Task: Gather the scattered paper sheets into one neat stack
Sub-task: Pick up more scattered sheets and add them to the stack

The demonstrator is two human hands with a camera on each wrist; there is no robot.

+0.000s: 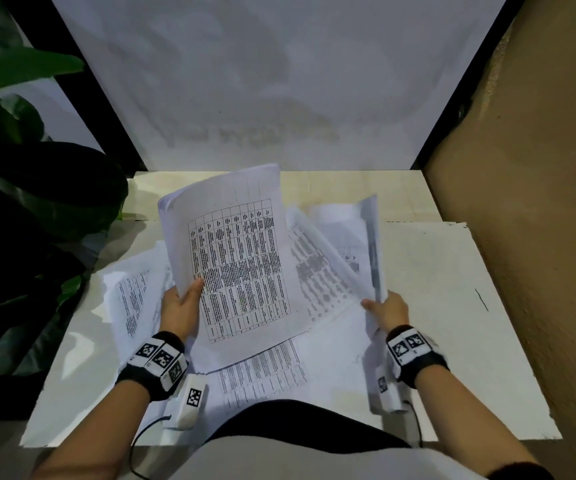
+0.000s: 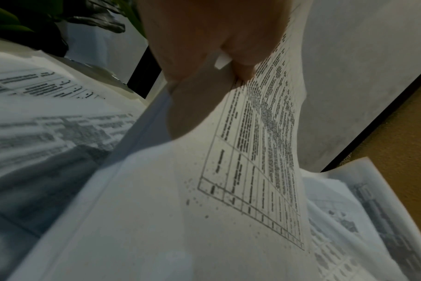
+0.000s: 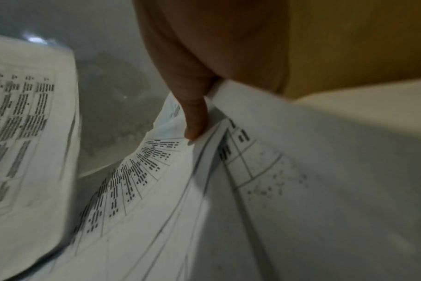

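**White sheets, black print**

The paper sheets (image 1: 238,258) are white, printed with black ruled tables and dense text. The table (image 1: 452,306) is off-white. Far behind stands a pale grey backdrop (image 1: 279,81); on the right a tan wall (image 1: 539,202); on the left dark green leaves (image 1: 37,188). Black wristbands (image 1: 151,368) carry black-and-white square markers.

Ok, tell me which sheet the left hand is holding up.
The table-printed sheet, pinched by the left hand and lifted; the text sheets lie flat on the table.
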